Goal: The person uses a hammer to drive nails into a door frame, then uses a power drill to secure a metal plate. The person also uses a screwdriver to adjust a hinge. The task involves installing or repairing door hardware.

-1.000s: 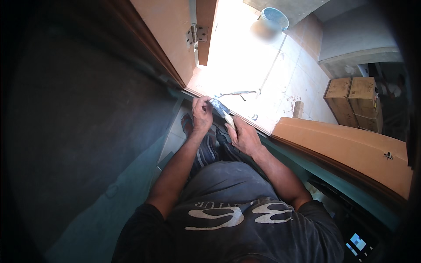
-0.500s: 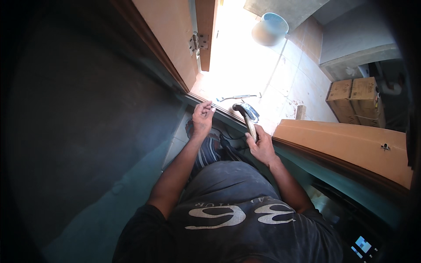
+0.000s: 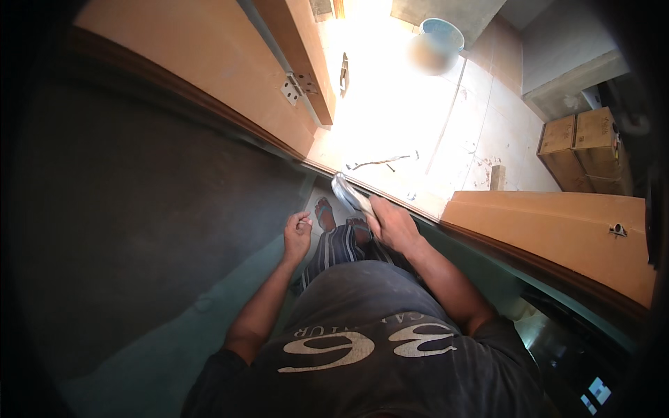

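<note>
My right hand (image 3: 396, 224) grips the handle of a hammer (image 3: 352, 194), smeared by motion. Its curved head is over the dark door sill (image 3: 312, 166). To its left my left hand (image 3: 297, 237) hangs a little lower and nearer me, above my feet, with thumb and fingers pinched together. Whatever small thing may be in that pinch is too small to make out. Just beyond the sill, on the bright floor, lies a thin long-handled tool (image 3: 380, 162) with a small dark piece (image 3: 391, 168) beside it.
A wooden door panel (image 3: 209, 76) with a metal hinge (image 3: 296, 87) stands at the left, another wooden panel (image 3: 543, 226) at the right. Cardboard boxes (image 3: 584, 146), a small block (image 3: 497, 177) and a blue bucket (image 3: 446, 31) stand farther off. A dark wall (image 3: 160, 188) fills the left.
My left hand has drawn back from the sill, toward me and left. My right hand has swung the hammer leftward over the sill. The whole view has shifted slightly.
</note>
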The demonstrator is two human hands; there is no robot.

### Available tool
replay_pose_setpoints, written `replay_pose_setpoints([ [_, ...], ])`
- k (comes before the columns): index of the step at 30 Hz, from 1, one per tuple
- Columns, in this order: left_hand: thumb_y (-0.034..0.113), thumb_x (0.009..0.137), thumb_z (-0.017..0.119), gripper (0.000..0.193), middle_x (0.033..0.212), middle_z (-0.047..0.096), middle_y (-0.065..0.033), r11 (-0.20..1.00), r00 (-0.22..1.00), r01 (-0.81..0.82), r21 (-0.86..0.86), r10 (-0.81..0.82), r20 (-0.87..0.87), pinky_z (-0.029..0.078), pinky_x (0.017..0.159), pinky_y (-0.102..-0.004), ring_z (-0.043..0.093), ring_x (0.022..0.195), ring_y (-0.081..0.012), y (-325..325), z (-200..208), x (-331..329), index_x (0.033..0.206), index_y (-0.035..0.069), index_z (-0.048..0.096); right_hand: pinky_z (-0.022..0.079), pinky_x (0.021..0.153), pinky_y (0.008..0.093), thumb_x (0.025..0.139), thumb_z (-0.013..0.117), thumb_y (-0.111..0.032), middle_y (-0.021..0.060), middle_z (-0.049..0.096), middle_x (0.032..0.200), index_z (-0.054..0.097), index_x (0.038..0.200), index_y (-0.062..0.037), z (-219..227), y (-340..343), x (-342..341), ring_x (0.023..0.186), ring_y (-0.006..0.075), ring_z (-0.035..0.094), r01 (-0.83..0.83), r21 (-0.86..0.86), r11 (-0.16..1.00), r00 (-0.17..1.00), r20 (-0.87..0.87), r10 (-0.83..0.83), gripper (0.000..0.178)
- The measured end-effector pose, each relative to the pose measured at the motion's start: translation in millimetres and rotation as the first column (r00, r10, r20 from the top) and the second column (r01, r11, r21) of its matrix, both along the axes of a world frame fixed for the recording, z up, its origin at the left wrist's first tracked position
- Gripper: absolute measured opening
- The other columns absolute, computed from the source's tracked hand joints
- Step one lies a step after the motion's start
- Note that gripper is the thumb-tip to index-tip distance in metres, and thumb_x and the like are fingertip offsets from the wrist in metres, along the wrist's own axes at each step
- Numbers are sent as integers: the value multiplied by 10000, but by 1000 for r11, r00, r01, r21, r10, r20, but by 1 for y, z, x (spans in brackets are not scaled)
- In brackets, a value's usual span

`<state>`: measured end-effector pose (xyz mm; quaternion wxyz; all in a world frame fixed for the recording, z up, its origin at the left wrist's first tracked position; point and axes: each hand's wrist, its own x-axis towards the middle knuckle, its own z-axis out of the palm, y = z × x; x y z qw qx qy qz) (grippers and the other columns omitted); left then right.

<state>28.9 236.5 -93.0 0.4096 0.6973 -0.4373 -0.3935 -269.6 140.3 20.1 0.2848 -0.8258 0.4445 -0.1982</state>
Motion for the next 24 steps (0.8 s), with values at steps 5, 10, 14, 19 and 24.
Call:
replay_pose_setpoints([
  [5,71,963,721,273,1029,657,-39,996,992,81,42,-85,94,496,785,-260,544,783,-82,23,-1,-4,1232,22,712,570,693,526,1014,660,-242,207,656,952,544,1217,-30,-4,-2,15,800,432,697,18,73,997,1000,7,-18,316],
  [10,76,963,724,270,1076,639,-53,986,990,102,132,-113,83,494,788,-263,538,794,-87,29,3,-7,1231,45,724,564,679,510,1010,663,-234,197,652,952,552,1253,-29,29,12,3,806,425,693,-8,26,1000,992,130,5,337],
  [14,48,955,722,277,1062,639,-68,983,989,119,141,-129,68,510,788,-297,545,788,-124,30,2,-8,1232,61,721,567,638,500,1009,657,-244,200,662,960,553,1175,-29,-21,-8,0,762,419,691,48,5,999,998,-43,-48,290],
  [19,42,951,722,275,1046,628,-76,988,985,129,89,-137,100,515,776,-310,539,767,-143,24,4,-1,1225,61,719,570,624,498,990,680,-232,190,644,913,555,1202,-32,19,1,16,747,413,690,-70,36,997,996,52,68,317],
  [24,45,948,725,276,1050,629,-84,985,983,124,116,-138,118,516,773,-310,552,773,-148,27,-2,12,1224,57,717,573,632,495,963,709,-215,183,639,900,551,1279,-15,12,7,9,746,398,698,-42,-38,998,996,82,45,406],
])
